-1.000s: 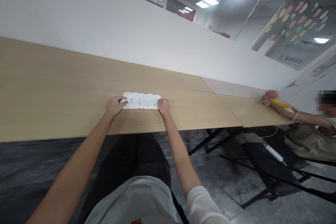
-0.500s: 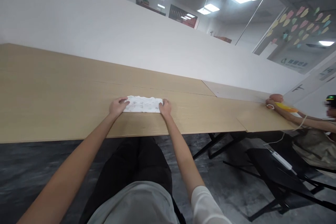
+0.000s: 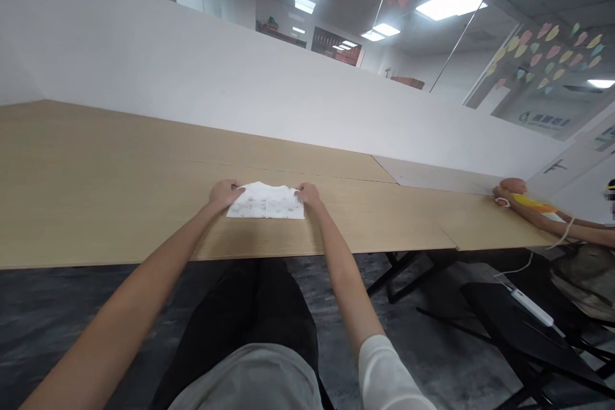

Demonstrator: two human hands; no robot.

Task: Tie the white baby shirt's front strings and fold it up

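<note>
A white folded cloth (image 3: pixel 266 204) with small dark printed marks is in front of me, just above or on the wooden table (image 3: pixel 144 205). Its lower edge is straight and its upper edge is wavy. My left hand (image 3: pixel 225 193) pinches the upper left corner between thumb and fingers. At the upper right corner, my right hand (image 3: pixel 308 193) grips the cloth the same way. Whether the cloth's lower edge rests on the table I cannot tell. The fingertips behind the cloth are hidden.
A low white wall (image 3: pixel 202 77) runs along the table's far side. Far right, another person's hands hold a doll (image 3: pixel 514 187) in yellow and white. A black folding chair (image 3: pixel 509 314) stands at the right, with a white power strip (image 3: pixel 532 306) on it.
My hands have shifted to the cloth's upper corners. The cloth now flares wider at its bottom edge instead of lying as an even strip. The camera view has tilted slightly.
</note>
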